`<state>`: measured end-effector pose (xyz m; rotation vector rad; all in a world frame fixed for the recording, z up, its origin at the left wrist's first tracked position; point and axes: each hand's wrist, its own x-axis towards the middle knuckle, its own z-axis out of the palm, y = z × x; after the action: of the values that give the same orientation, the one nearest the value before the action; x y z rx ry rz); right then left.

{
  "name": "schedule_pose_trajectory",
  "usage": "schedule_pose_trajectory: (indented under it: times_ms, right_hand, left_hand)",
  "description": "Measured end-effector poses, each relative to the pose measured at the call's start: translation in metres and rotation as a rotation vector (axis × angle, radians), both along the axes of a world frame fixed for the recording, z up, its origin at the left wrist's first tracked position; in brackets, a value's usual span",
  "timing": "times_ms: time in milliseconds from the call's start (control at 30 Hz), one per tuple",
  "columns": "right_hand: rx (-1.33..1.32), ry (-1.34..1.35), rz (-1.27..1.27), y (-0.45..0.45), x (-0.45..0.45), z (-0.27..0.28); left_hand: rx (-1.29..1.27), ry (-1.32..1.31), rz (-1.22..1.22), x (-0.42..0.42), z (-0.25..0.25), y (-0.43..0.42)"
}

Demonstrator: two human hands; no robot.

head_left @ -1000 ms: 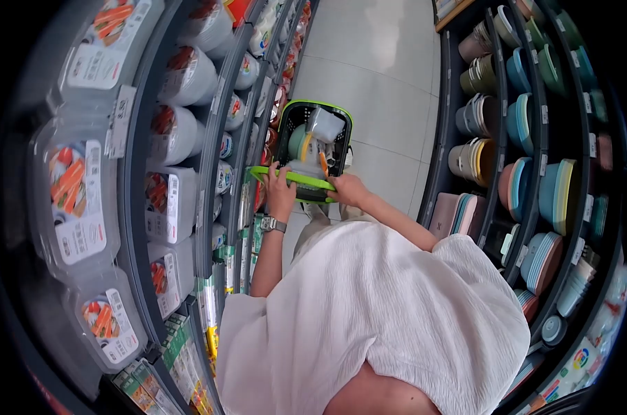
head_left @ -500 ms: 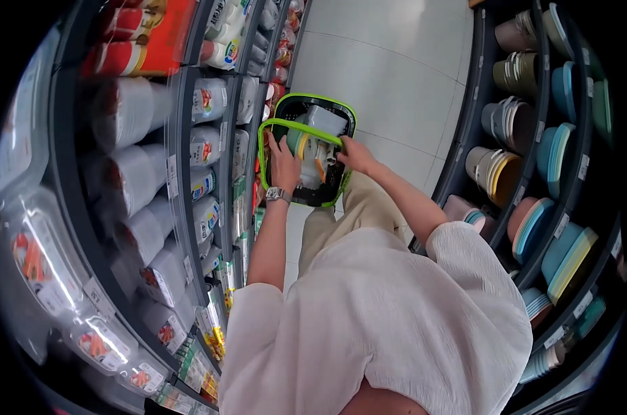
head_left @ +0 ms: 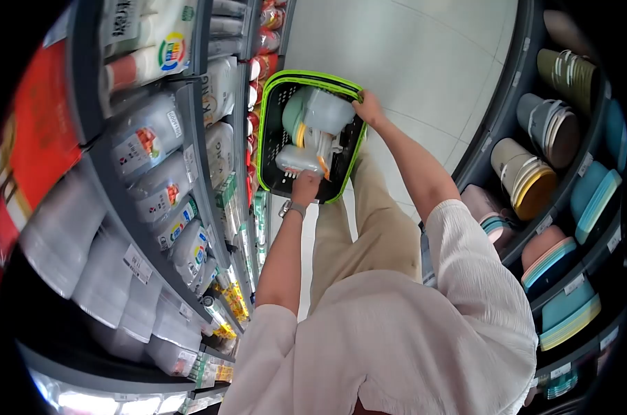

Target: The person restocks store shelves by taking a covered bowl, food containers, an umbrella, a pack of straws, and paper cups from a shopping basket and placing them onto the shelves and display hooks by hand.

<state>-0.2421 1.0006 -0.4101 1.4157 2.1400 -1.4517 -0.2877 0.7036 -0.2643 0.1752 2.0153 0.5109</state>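
Note:
A black shopping basket point(head_left: 268, 176) with a bright green rim hangs in front of my legs. My right hand point(head_left: 370, 109) is closed round the rim and folded handle at its far right corner. Inside the near part of the basket, my left hand point(head_left: 306, 187), with a watch at the wrist, is closed on the near edge of a clear plastic package point(head_left: 296, 160). Beyond that package lie a pale green bowl-like item point(head_left: 295, 111) with a yellow edge and a translucent plastic container point(head_left: 329, 113). White and orange pieces lie beside them, their kind unclear.
Shelves of bagged clear plastic containers point(head_left: 151, 138) rise close on my left. On the right, a shelf holds buckets point(head_left: 524, 173) and stacked coloured basins point(head_left: 593, 197). Tiled floor point(head_left: 410, 55) runs ahead between them.
The green handle has swung down from over the basket to its rim. My left hand has left the handle and moved down to the clear package. The basket's inside shows more fully.

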Motion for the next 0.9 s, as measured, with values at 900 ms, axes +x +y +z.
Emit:
schedule_pose_trajectory:
  times_ms: [900]
  right_hand:
    - [-0.862,0.014,-0.750,-0.089,0.064,0.051]
  left_hand:
    - [-0.038,-0.120,0.743,-0.077,-0.119,0.139]
